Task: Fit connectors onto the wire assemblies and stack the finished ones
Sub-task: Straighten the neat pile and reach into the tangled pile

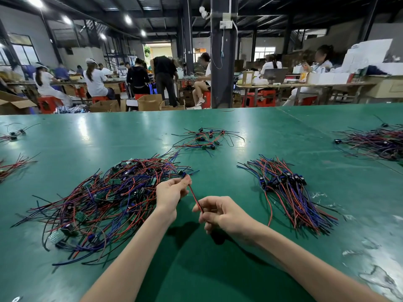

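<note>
One wire assembly point(194, 198) is pinched at its connector end by the left hand point(171, 194) and at its lead by the right hand point(222, 213).

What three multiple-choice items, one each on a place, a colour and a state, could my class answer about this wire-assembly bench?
1. Where does the neat stack lie, relative to the left hand and right hand?
A) left of both B) right of both C) between them
2. What colour is the wire stretched between the hands?
A) red B) yellow C) white
3. What is the right hand doing?
A) lying flat and open B) pinching the wire C) hanging idle

Answers: 1 B, the aligned bundle lies to the right, the tangled pile to the left. 2 A, it shows red from hand to hand. 3 B, thumb and forefinger close on its lower end.
</note>
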A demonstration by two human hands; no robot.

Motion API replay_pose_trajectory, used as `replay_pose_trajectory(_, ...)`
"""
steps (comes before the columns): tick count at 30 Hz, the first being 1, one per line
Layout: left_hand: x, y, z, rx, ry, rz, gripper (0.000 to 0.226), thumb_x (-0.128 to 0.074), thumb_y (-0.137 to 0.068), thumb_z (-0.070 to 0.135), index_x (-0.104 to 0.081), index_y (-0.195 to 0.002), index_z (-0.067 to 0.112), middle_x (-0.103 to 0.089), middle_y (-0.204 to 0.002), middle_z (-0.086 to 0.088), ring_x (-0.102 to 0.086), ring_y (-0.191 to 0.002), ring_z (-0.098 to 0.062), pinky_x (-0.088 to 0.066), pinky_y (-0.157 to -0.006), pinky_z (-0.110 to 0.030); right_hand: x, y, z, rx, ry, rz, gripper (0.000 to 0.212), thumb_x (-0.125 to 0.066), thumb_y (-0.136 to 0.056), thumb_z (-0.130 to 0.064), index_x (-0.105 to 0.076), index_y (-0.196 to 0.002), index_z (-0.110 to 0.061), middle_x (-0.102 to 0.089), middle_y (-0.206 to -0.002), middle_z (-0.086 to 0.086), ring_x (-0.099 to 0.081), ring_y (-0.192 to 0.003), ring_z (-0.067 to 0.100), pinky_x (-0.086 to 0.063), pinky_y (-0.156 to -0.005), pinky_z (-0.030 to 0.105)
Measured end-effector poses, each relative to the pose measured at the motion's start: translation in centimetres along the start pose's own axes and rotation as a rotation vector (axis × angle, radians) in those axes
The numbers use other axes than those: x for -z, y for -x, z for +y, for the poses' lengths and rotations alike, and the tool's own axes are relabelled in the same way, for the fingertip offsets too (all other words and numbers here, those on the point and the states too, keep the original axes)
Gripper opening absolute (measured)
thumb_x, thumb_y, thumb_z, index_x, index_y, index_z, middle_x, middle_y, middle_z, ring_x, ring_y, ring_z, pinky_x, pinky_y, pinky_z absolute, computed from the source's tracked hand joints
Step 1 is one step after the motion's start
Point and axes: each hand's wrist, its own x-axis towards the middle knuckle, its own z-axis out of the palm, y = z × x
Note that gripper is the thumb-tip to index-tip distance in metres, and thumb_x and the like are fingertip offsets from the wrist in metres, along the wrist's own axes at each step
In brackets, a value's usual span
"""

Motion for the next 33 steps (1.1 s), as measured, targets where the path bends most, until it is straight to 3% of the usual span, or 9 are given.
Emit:
replay_pose_trajectory(4,-0.2,0.5,0.4,-0.022,-0.002,0.01,0.018,-0.069,-0.085,0.016,-0.068,-0.071,0.004,-0.051,-0.051,0.006,-0.042,-0.053,-0.01,-0.042,-0.058,-0.02,0.3,-0.2,0.2,0.054,0.045,0.021,0.026,-0.047,-0.09,0.015,-0.06,-0.099,-0.005,-0.056,-0.077,0.006,-0.057,-0.068,0.012,-0.052,-0.07,0.025)
replay_pose_trajectory(8,-0.5,1.2,1.2,0.034,0.147,-0.061,0.017,-0.065,-0.087,0.011,-0.066,-0.072,0.004,-0.056,-0.064,-0.002,-0.041,-0.054,-0.009,-0.041,-0.053,-0.018,1.4,-0.2,-0.4,0.007,-0.127,-0.064,0.02,-0.05,-0.087,0.013,-0.061,-0.095,-0.002,-0.062,-0.076,0.008,-0.064,-0.063,0.012,-0.055,-0.068,0.026)
replay_pose_trajectory(10,-0.9,1.7,1.6,0.09,0.225,-0.126,0.015,-0.064,-0.087,0.01,-0.066,-0.075,0.003,-0.064,-0.064,0.001,-0.044,-0.054,-0.008,-0.043,-0.049,-0.015,2.3,-0.2,-0.9,-0.088,-0.279,-0.177,0.017,-0.05,-0.082,-0.005,-0.062,-0.094,-0.003,-0.066,-0.078,0.011,-0.067,-0.067,0.022,-0.056,-0.074,0.033)
replay_pose_trajectory(13,-1.6,2.6,2.0,0.129,0.23,-0.236,0.012,-0.065,-0.084,0.012,-0.066,-0.076,0.003,-0.066,-0.063,0.001,-0.046,-0.051,-0.007,-0.045,-0.049,-0.015,3.8,-0.4,-1.0,-0.22,-0.398,-0.323,0.04,-0.048,-0.081,-0.035,-0.063,-0.1,-0.004,-0.068,-0.091,0.015,-0.068,-0.086,0.029,-0.053,-0.086,0.036)
replay_pose_trajectory(16,-2.0,3.6,1.9,0.134,0.129,-0.38,0.015,-0.067,-0.08,0.016,-0.065,-0.074,0.002,-0.061,-0.059,-0.001,-0.045,-0.051,-0.012,-0.044,-0.05,-0.022,4.5,-0.7,-0.7,-0.271,-0.397,-0.277,0.048,-0.05,-0.085,-0.05,-0.065,-0.099,-0.006,-0.068,-0.092,0.014,-0.067,-0.085,0.028,-0.053,-0.086,0.037)
replay_pose_trajectory(19,-2.3,4.5,1.5,0.157,0.094,-0.473,0.019,-0.07,-0.074,0.02,-0.064,-0.07,0.002,-0.049,-0.055,-0.008,-0.047,-0.044,-0.019,-0.045,-0.047,-0.026,4.0,-0.9,-0.2,-0.223,-0.322,-0.075,0.036,-0.063,-0.079,-0.042,-0.071,-0.088,-0.008,-0.069,-0.079,0.009,-0.067,-0.071,0.02,-0.057,-0.075,0.034)
replay_pose_trajectory(22,-2.6,4.6,1.0,0.142,0.06,-0.391,0.016,-0.072,-0.075,0.016,-0.066,-0.067,0.004,-0.052,-0.058,-0.007,-0.05,-0.045,-0.013,-0.048,-0.052,-0.022,3.6,-0.9,0.2,-0.169,-0.276,0.048,0.022,-0.065,-0.083,-0.026,-0.071,-0.086,-0.005,-0.067,-0.069,0.006,-0.062,-0.058,0.014,-0.054,-0.06,0.025)
replay_pose_trajectory(25,-2.8,4.3,0.8,0.075,0.035,-0.325,0.018,-0.07,-0.08,0.013,-0.064,-0.065,0.004,-0.055,-0.061,-0.008,-0.05,-0.048,-0.012,-0.045,-0.058,-0.024,3.2,-1.0,0.3,-0.136,-0.259,0.092,0.017,-0.059,-0.092,-0.014,-0.067,-0.083,-0.002,-0.065,-0.061,0.004,-0.057,-0.048,0.011,-0.051,-0.051,0.021)
replay_pose_trajectory(33,-2.2,2.8,1.0,0.008,0.015,-0.158,0.02,-0.071,-0.082,0.012,-0.065,-0.063,0.008,-0.056,-0.067,-0.006,-0.044,-0.057,-0.01,-0.043,-0.053,-0.018,2.2,-0.7,-0.1,-0.034,-0.148,0.062,0.012,-0.058,-0.092,-0.006,-0.065,-0.083,-0.001,-0.067,-0.062,0.004,-0.058,-0.049,0.009,-0.049,-0.053,0.018)
